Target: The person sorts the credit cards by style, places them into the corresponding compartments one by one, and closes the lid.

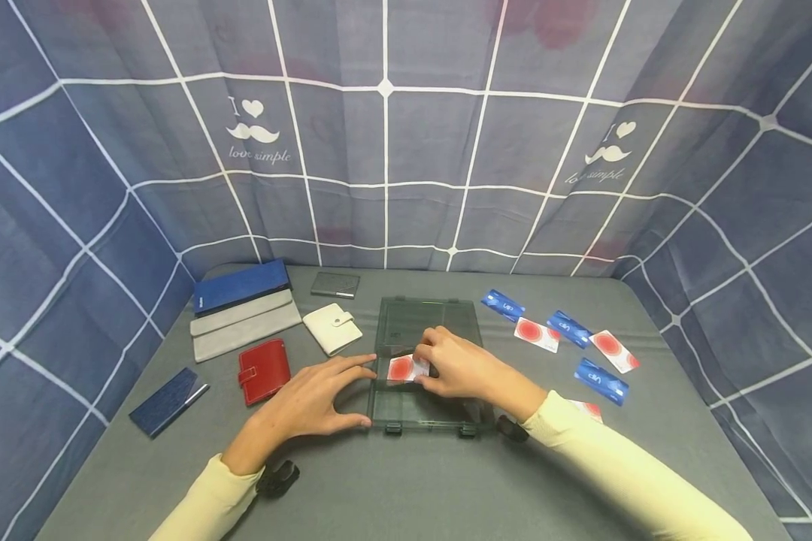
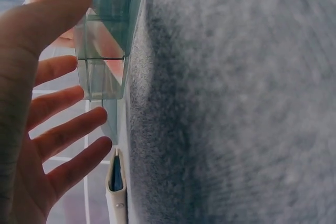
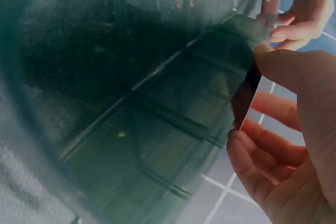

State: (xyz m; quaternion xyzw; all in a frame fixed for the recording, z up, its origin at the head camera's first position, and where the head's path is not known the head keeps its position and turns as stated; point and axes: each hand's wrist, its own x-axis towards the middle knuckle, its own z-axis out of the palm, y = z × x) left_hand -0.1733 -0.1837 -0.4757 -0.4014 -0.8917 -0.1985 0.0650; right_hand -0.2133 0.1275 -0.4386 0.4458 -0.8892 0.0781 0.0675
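Note:
A translucent dark-green plastic box [image 1: 425, 409] with dividers lies in the middle of the table. My right hand [image 1: 456, 364] is over it and pinches a white card with a red circle pattern [image 1: 401, 368] between thumb and fingers. In the right wrist view the card's dark side [image 3: 245, 95] faces the camera. The left wrist view shows the card tilted, its lower corner [image 2: 111, 51] seen through the clear box wall. My left hand [image 1: 314, 398] is spread at the left side of the box, fingertips right at its edge, and holds nothing.
Left of the box lie a white wallet [image 1: 331, 329], a red wallet [image 1: 265, 370], a dark blue holder [image 1: 168, 402], a grey pouch [image 1: 246, 327], a blue wallet [image 1: 242, 288] and a dark grey case [image 1: 335, 285]. Several blue cards [image 1: 601, 381] and red-and-white cards [image 1: 613, 351] lie scattered at the right.

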